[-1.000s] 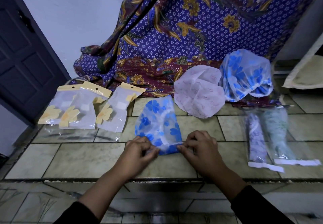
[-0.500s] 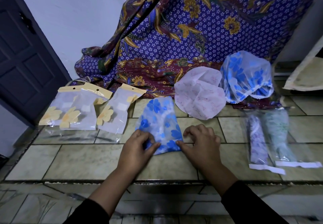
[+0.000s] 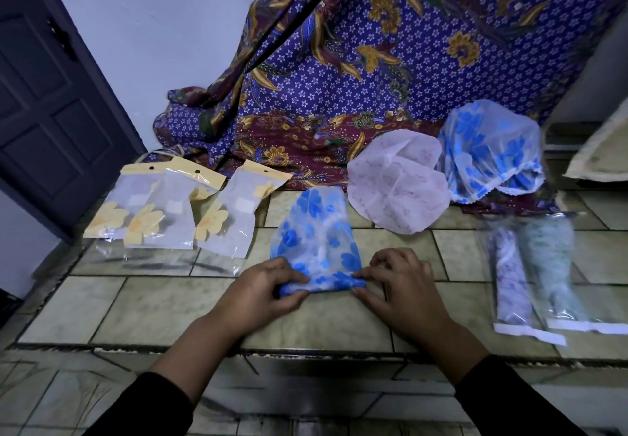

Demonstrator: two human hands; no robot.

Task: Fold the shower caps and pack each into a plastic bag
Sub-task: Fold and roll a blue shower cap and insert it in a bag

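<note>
— Which step are we on?
— Folding, as I read it. The blue-flowered cap (image 3: 316, 231) lies flat on the tiled surface (image 3: 136, 309), straight in front of me, and its near edge is turned up into a narrow roll. My left hand (image 3: 261, 289) pinches the left end of that roll between thumb and curled fingers. My right hand (image 3: 397, 286) pinches the right end the same way. Neither hand has hold of anything else
— How far through the whole job?
— Two packed sleeves (image 3: 513, 275) lie to my right, each with a rolled cap inside. A pink cap (image 3: 397, 180) and a second blue cap (image 3: 489, 153) sit unfolded at the back, against the batik cloth (image 3: 373, 78). So I judge us roughly midway
— And the next move?
— I think the roll wants carrying away from me along the cap's length, both ends level, so it comes out narrow enough for a bag. The film looks thin and slippery, so it may spring open if either pinch lets go. After that, one hand would have to hold the bundle while the other reaches for one of the yellow-topped bags (image 3: 231, 218), which lie near the cap on its left
— Is any of those bags open?
— I cannot tell from here
</note>
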